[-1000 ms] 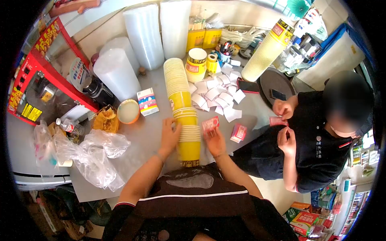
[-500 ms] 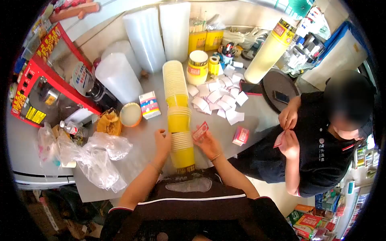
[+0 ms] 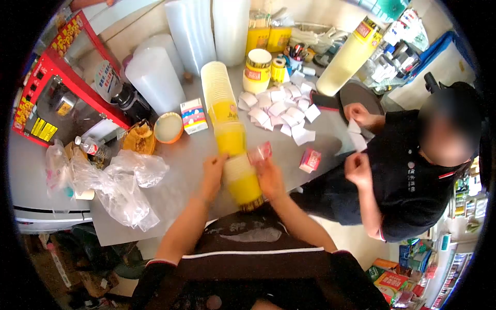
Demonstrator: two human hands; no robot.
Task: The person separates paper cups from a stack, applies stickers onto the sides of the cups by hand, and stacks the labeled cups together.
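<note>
A red card (image 3: 260,153) is being grasped in the fingers of the right hand (image 3: 269,175), directly beside the row of yellow cups (image 3: 231,138) running across the worktop (image 3: 181,175). The left hand (image 3: 212,173) is being held, fingers curled, at a cup rim on the opposite side; whether the rim is being gripped cannot be told. A red bundle (image 3: 310,160) is being supported on the worktop, right of the right hand.
</note>
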